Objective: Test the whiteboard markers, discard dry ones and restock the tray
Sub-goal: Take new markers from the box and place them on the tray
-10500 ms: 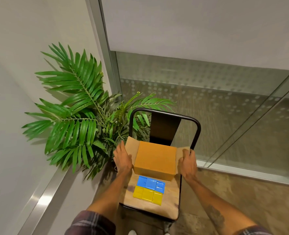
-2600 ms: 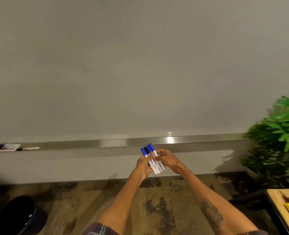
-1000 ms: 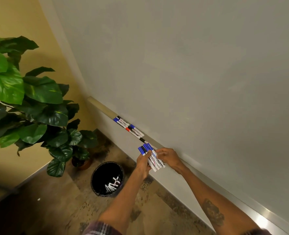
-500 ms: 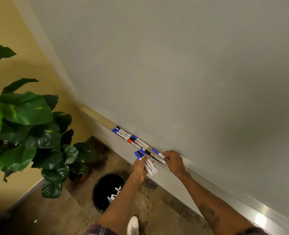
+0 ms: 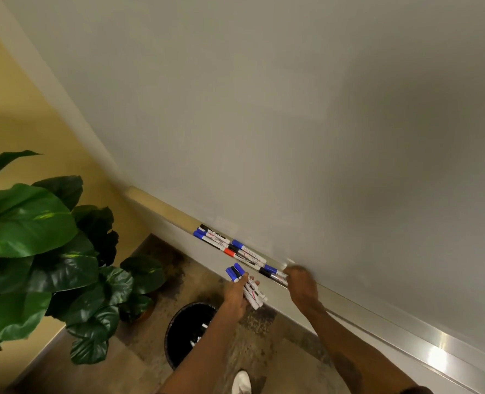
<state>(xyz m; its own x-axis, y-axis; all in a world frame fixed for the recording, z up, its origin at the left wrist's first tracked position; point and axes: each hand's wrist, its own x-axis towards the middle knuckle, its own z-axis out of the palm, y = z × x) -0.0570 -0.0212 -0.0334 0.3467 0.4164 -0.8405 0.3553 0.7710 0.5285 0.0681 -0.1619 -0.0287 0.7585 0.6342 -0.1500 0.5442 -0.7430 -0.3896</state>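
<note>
Down at the whiteboard's (image 5: pixel 292 109) lower edge, the right hand (image 5: pixel 301 282) rests on the metal tray (image 5: pixel 377 317), fingers curled over the rear ends of a black-capped marker (image 5: pixel 268 273) and a blue-capped marker (image 5: pixel 272 269) lying on the ledge; the hand is blurred, so whether it pinches them or only touches cannot be told. Further left along the tray lie more markers (image 5: pixel 230 247), touching one another, with blue, black and red caps. The left hand (image 5: pixel 237 292) is just below the tray, closed around a bundle of markers (image 5: pixel 247 285) whose blue and black caps stick out past the thumb; their exact count is hidden by the fingers. Below the forearm stands a black bin (image 5: pixel 187 331) with a few white pieces inside, too dim to identify. A large-leaved plant (image 5: pixel 45 251) fills the left side, cut off by the frame.
</note>
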